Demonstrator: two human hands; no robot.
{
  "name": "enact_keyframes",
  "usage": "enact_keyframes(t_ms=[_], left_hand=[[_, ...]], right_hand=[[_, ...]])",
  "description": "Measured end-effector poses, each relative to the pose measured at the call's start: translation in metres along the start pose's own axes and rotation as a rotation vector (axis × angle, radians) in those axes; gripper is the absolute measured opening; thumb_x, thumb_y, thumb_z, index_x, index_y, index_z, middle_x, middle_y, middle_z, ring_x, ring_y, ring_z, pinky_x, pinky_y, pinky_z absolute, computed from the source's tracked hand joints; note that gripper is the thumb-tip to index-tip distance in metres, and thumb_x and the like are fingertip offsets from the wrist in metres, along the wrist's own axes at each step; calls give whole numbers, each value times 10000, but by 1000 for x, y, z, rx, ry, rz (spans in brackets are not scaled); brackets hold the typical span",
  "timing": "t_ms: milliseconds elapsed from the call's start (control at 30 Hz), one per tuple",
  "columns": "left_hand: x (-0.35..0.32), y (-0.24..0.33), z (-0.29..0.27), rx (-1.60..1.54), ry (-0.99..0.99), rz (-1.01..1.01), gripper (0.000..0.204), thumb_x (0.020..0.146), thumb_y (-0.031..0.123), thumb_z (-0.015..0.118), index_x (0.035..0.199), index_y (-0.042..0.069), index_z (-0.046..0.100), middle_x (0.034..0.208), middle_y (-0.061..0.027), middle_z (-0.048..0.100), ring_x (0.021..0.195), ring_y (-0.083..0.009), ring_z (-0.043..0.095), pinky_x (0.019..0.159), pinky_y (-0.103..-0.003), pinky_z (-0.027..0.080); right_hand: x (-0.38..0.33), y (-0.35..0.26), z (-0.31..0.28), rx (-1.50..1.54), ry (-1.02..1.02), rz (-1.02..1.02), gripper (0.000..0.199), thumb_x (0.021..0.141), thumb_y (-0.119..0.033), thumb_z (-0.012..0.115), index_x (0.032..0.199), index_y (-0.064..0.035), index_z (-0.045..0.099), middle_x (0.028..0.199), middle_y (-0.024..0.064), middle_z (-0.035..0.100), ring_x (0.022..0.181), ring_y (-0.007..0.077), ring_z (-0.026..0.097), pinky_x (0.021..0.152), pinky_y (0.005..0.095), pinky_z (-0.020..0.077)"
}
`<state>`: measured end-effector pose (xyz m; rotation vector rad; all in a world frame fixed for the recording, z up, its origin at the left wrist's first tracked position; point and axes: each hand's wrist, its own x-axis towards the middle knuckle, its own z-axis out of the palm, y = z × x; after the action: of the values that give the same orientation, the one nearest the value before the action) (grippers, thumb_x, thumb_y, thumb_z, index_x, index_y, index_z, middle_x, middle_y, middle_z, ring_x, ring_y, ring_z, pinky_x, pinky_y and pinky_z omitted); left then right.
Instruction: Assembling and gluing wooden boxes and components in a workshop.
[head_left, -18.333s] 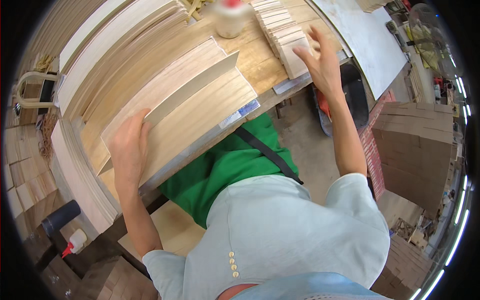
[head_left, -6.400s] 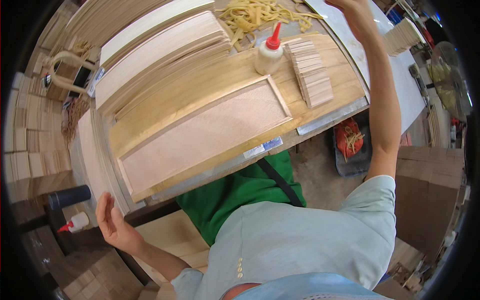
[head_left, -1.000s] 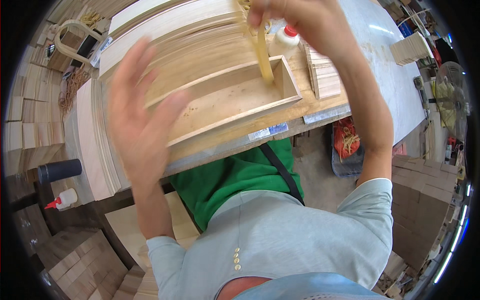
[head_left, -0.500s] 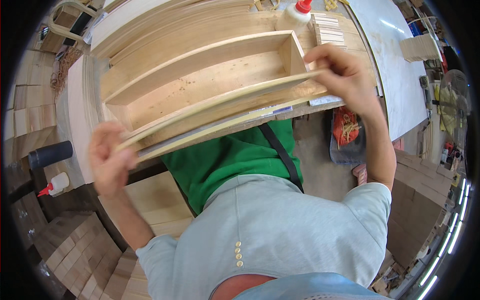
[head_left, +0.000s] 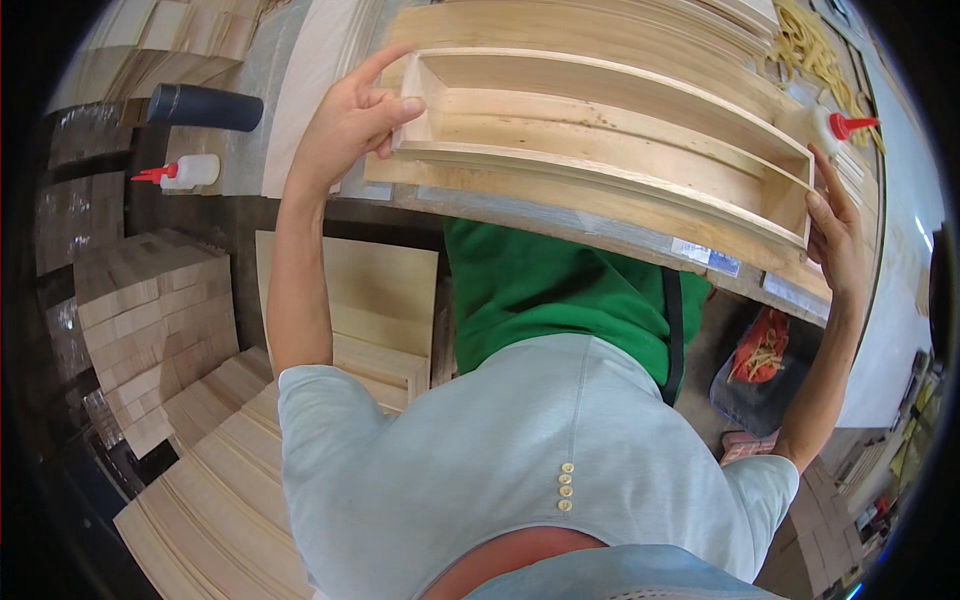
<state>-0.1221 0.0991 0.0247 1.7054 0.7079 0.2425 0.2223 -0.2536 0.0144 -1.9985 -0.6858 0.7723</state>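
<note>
A long, shallow box of pale wood [head_left: 600, 85] lies across the workbench in front of me, with its four sides joined at the corners. My left hand [head_left: 350, 120] grips its left end, thumb on the near side and forefinger stretched along the end toward the far corner. At the other end my right hand [head_left: 838, 222] holds the near right corner between thumb and fingers. Beyond that corner stands a white glue bottle [head_left: 822, 122] with a red nozzle. Whether the box has a bottom of its own I cannot tell.
Thin wooden boards [head_left: 690, 25] are stacked behind the box. Yellowish rubber bands [head_left: 805, 50] lie heaped at the far right. On the left are a dark cylinder [head_left: 205, 107] and a second glue bottle [head_left: 195, 172]. A dark bin [head_left: 735, 375] with a red bag sits below the bench.
The long strip I held in front of the box now sits against it as its near side. Both hands have moved onto the box's ends, and my view has turned leftward.
</note>
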Motion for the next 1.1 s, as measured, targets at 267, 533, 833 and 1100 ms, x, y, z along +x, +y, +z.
enact_keyframes(t_ms=[267, 533, 833, 1100], left_hand=[[7, 0, -9, 15, -15, -22, 661, 862, 179, 649, 1413, -24, 348, 513, 82, 400, 415, -5, 330, 403, -186, 357], [34, -14, -18, -1, 47, 28, 403, 896, 157, 610, 1235, -53, 553, 470, 78, 388, 355, 2, 321, 373, -181, 359], [70, -48, -25, -558, -96, -10, 161, 937, 134, 551, 885, 2, 628, 465, 83, 381, 319, -10, 307, 330, -184, 308], [67, -53, -21, -728, -223, -50, 278, 989, 232, 477, 929, -9, 602, 512, 71, 423, 366, -1, 337, 345, -167, 307]], right_hand=[[15, 19, 0, 105, 26, 5, 497, 933, -264, 579, 1388, -106, 457, 591, -78, 428, 406, 6, 271, 354, 180, 209], [34, 20, -9, 358, 35, 52, 314, 963, -165, 533, 1200, 36, 576, 561, -70, 362, 381, 7, 270, 342, 172, 244], [54, 48, -19, 705, -76, 23, 260, 973, -147, 501, 1120, 51, 584, 559, -71, 357, 368, 11, 286, 314, 168, 272], [56, 58, -10, 671, -37, 25, 273, 990, -180, 474, 1127, 27, 589, 599, -75, 426, 403, -4, 322, 353, 156, 289]])
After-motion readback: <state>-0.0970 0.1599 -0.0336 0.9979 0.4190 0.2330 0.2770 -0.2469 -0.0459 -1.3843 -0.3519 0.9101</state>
